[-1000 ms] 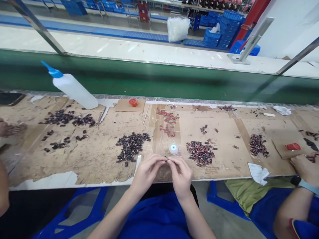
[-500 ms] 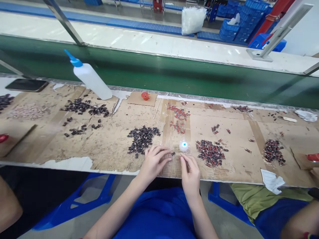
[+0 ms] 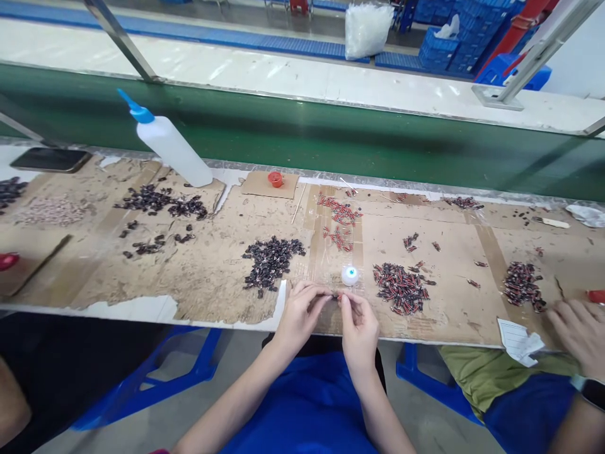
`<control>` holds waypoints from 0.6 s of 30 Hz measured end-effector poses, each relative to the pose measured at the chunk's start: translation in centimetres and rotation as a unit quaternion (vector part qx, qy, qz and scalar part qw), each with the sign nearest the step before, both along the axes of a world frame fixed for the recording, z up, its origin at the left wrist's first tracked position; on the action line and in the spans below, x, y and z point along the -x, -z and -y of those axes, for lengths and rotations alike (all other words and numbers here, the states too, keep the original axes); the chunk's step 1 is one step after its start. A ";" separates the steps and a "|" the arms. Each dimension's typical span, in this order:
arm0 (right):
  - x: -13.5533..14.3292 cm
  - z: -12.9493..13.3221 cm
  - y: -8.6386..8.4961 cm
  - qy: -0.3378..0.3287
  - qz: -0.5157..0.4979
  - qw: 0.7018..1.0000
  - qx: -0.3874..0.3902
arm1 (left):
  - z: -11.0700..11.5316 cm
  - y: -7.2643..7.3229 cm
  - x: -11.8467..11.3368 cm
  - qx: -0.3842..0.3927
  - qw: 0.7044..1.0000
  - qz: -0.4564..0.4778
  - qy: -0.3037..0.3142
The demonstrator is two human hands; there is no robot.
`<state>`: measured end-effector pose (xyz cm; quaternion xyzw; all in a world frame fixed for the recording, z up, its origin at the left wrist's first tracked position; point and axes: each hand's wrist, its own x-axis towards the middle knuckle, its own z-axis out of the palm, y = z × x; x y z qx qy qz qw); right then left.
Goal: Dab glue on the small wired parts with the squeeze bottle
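My left hand [image 3: 302, 311] pinches a small black part [image 3: 335, 296] near the table's front edge. Close against it, my right hand [image 3: 359, 318] has thumb and forefinger together on a tiny red part [image 3: 339, 297]; the two parts meet or nearly meet. Just beyond the fingertips sits a round white object [image 3: 350, 275] with a glowing blue-white spot. A pile of black parts [image 3: 271, 261] lies to the left of it, and a pile of red-and-black parts [image 3: 401, 289] to the right. Farther back are loose red parts [image 3: 341, 212].
A white bottle [image 3: 174, 151] with a blue nozzle leans at the back left. A red cap [image 3: 275, 180] rests on a cardboard piece. Another person's hand [image 3: 579, 331] is at the right edge, beside crumpled paper [image 3: 518, 342]. A phone [image 3: 51, 160] lies far left.
My left hand has moved right, its fingertips now closed on the black part and beside my right fingertips. Another person's hand has come in at the right.
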<state>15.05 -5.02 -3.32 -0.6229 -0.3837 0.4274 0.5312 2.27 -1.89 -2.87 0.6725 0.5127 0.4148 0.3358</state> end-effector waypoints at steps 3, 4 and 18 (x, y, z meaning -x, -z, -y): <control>0.1 0.0 -0.1 0.009 -0.018 1.000 0.003 | 0.5 -0.8 -0.6 0.047 0.997 0.055 -0.033; 0.1 0.0 -0.1 0.012 -0.023 1.000 0.005 | 0.6 -1.0 -0.8 0.062 0.994 0.073 -0.047; 1.0 0.2 -1.0 0.088 -0.055 0.992 -0.065 | 1.1 -2.5 -2.0 0.230 0.929 0.280 -0.082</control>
